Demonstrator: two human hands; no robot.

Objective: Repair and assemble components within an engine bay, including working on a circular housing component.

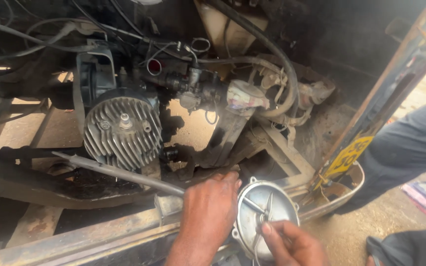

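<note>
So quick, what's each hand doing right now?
Left hand: closed around the end of a long metal rod.
Right hand: fingers pinching a thin wire clip on the round metal cover.

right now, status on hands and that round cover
Left hand grips the cover edge. Right hand pinches a thin tool on it. Metal bar lies beside.

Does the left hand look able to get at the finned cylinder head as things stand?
Probably yes. The left hand rests on the frame rail beside the round metal cover, and the finned cylinder head sits open above it; only a long metal bar crosses between them.
</note>
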